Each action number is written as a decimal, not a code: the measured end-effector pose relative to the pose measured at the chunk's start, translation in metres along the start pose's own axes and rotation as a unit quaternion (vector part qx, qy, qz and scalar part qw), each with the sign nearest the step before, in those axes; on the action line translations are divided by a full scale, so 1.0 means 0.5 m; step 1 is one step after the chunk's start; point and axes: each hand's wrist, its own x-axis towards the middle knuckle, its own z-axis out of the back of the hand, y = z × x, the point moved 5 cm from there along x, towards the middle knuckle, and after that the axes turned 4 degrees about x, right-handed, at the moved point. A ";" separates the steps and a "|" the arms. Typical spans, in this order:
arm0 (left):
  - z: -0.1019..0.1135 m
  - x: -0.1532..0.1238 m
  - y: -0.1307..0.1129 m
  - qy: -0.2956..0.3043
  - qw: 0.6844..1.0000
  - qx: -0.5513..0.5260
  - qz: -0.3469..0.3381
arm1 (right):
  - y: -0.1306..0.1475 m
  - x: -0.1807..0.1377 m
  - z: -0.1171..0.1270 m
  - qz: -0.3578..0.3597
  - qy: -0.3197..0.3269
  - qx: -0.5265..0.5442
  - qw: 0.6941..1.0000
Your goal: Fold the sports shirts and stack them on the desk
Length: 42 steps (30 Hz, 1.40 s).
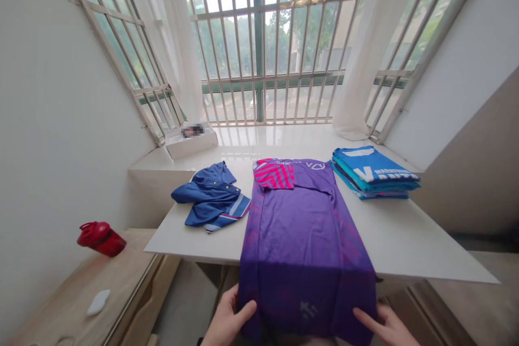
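A purple T-shirt (300,232) with a pink-striped sleeve folded inward lies lengthwise on the white table, and its near end hangs over the front edge. My left hand (230,311) pinches the left side of that hanging end, thumb on top. On the opposite side my right hand (383,324) grips the cloth the same way, with its other fingers hidden underneath. To the left of the purple shirt lies a crumpled dark blue polo shirt (214,194) with buttons. A stack of folded blue shirts (375,172) sits at the right.
The white table (438,251) juts out from a window sill. A white box (192,143) stands at the back left. On the lower wooden surface to the left are a red shaker bottle (102,239) and a small white object (98,303). Sheer curtains (359,54) hang by the barred window.
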 end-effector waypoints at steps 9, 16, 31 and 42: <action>-0.010 -0.041 0.026 0.035 0.999 0.004 0.015 | -0.052 -0.044 -0.007 0.050 -0.003 0.030 0.998; -0.003 -0.056 0.053 0.032 0.999 0.014 0.030 | -0.080 -0.057 -0.012 0.039 0.035 0.031 0.998; -0.023 -0.041 -0.185 -0.137 0.899 0.390 -0.144 | -0.006 -0.049 0.066 0.077 -0.238 -0.110 0.962; -0.356 0.095 -0.262 0.164 0.909 0.328 -0.196 | 0.095 -0.066 -0.015 0.134 -0.238 -0.094 0.957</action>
